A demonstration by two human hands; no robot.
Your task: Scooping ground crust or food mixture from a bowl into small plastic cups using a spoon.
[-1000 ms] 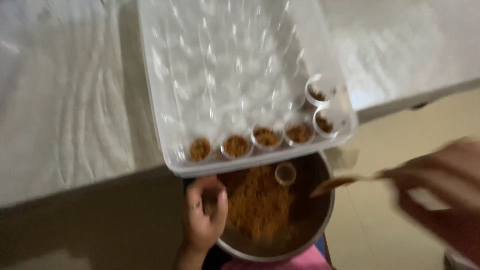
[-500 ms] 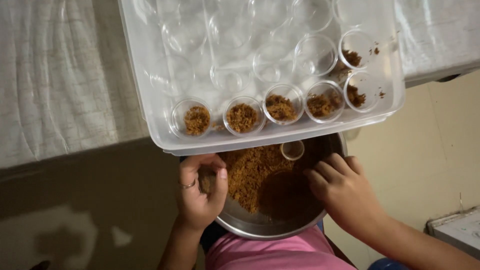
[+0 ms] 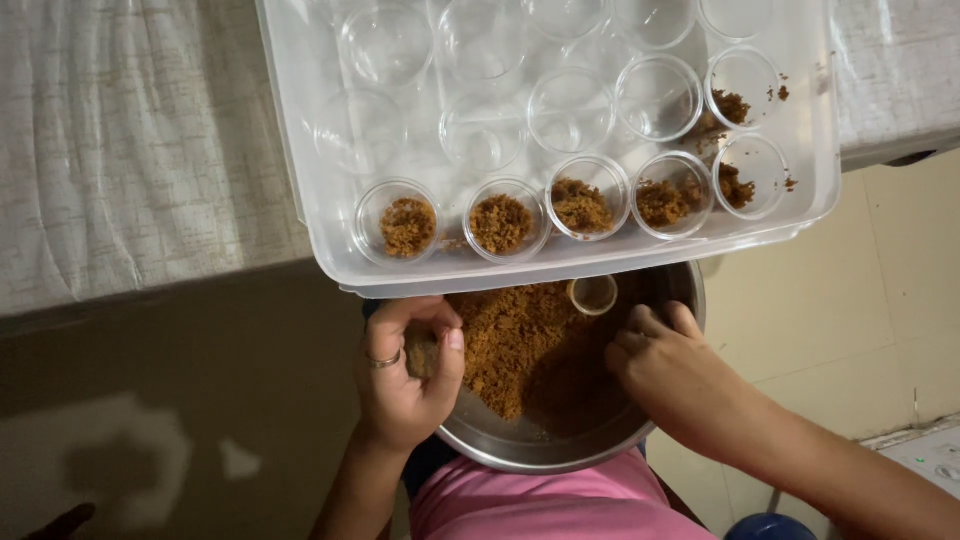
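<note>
A steel bowl (image 3: 560,455) rests on my lap, holding brown crumbs (image 3: 510,340) and one small clear cup (image 3: 593,295) near its far rim. My left hand (image 3: 400,385), a ring on one finger, grips another small clear cup (image 3: 422,350) at the bowl's left edge. My right hand (image 3: 670,370) is inside the bowl on the right with its fingers curled down toward the crumbs; what lies under them is hidden. Just beyond the bowl, a clear plastic tray (image 3: 320,215) overhangs the table edge. Its near row holds several cups filled with crumbs (image 3: 502,222).
Several empty clear cups (image 3: 385,45) fill the tray's far rows. The tray sits on a table with a white cloth (image 3: 130,150). Beige floor tiles lie to the right, with a white object (image 3: 925,455) and a blue object (image 3: 770,527) at the lower right.
My right hand, which held a spoon out to the right a second ago, has come down into the bowl. The view has moved closer. My left hand stays at the bowl's left edge.
</note>
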